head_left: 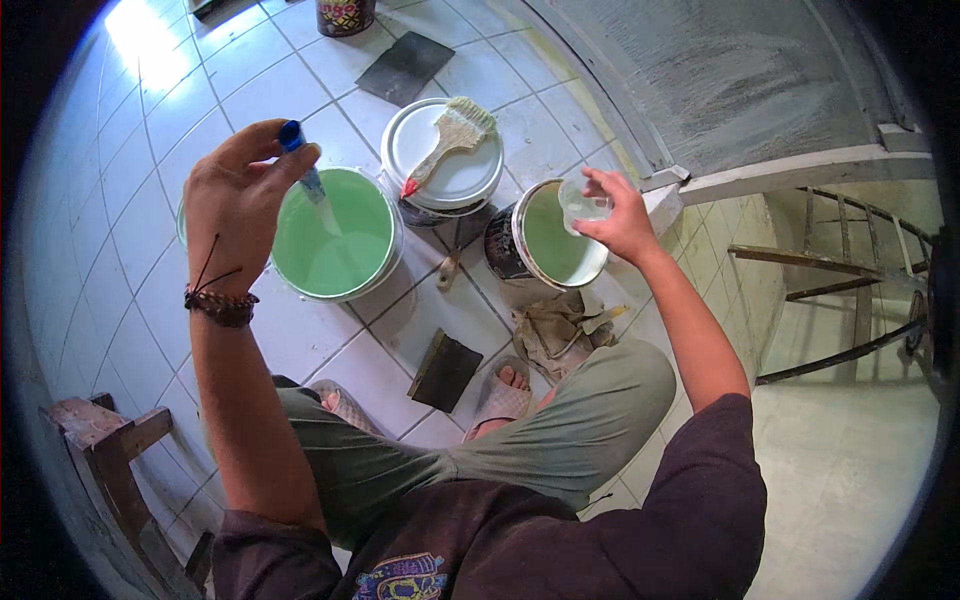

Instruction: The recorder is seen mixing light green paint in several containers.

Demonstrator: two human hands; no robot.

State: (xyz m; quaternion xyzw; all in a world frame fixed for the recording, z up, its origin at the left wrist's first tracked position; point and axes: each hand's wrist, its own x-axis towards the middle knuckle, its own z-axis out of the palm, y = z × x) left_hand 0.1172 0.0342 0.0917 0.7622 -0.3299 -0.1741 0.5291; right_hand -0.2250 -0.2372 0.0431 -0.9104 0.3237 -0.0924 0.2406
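Observation:
My left hand (240, 190) pinches a slim item with a bright blue top (291, 136) and a pale, translucent lower end. I cannot make out its exact kind. It hangs upright over a white bucket (398, 262) of light green paint (335, 250), and its lower end overlaps the paint in view. My right hand (622, 222) holds a clear plastic cup (583, 203) by its side, above the rim of a smaller can (510, 248) that also has green paint in it. A wide paintbrush (455, 138) with dried pale bristles rests on a white-lidded tub (420, 185) between them.
A small brush (448, 270) and a dark rectangular pad (445, 370) lie on the tiles. Crumpled brown paper (550, 335) is by my knee. Farther off are a dark sheet (405, 68) and another can (345, 15). Wooden furniture stands left (90, 435) and a ladder-like frame right (850, 265).

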